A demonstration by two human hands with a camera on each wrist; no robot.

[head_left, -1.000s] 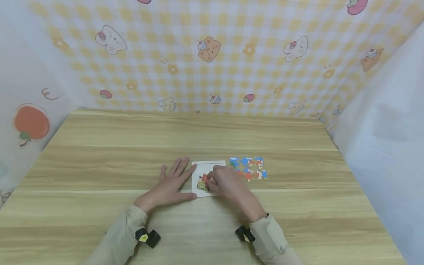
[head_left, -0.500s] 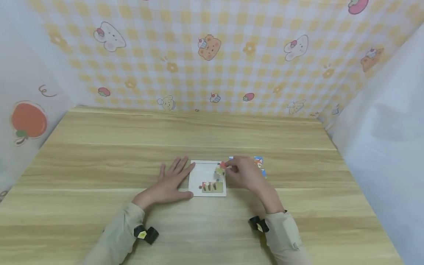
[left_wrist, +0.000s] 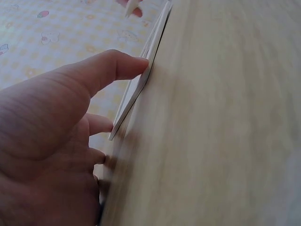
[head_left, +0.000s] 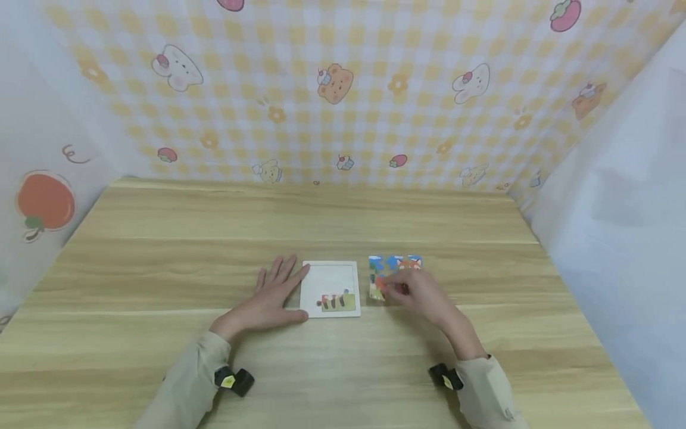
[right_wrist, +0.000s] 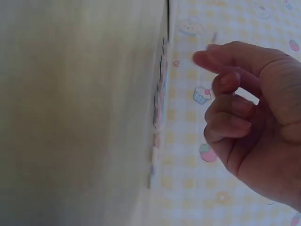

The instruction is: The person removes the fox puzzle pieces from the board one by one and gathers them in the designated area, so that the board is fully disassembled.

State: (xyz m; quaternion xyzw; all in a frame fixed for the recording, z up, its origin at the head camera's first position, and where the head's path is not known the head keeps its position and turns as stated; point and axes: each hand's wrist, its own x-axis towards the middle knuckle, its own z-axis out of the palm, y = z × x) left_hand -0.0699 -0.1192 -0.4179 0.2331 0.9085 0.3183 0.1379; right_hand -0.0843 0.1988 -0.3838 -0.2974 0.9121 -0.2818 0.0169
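Note:
My left hand [head_left: 270,301] lies spread on the table, fingers straight. Its thumb and index fingertips touch the left side of a white puzzle tray [head_left: 327,277], whose edge shows in the left wrist view as a thin white board [left_wrist: 141,82]. A few joined pieces [head_left: 339,302] with green ground and dark stripes fill the tray's lower right. Right of the tray, my right hand [head_left: 423,295] pinches a green and red jigsaw piece [head_left: 378,290] between thumb and index finger. In the right wrist view that piece [right_wrist: 215,36] appears edge-on, the other fingers curled.
Loose jigsaw pieces [head_left: 377,262] in blue, with a fox face [head_left: 409,264] on some, lie right of the tray, partly hidden by the right hand. The wooden table [head_left: 225,208] ends at a yellow checked cloth [head_left: 300,131] behind.
My right hand went from over the tray out to the right, above the loose pieces, with a piece in its fingertips. My left hand stays at the tray's left side.

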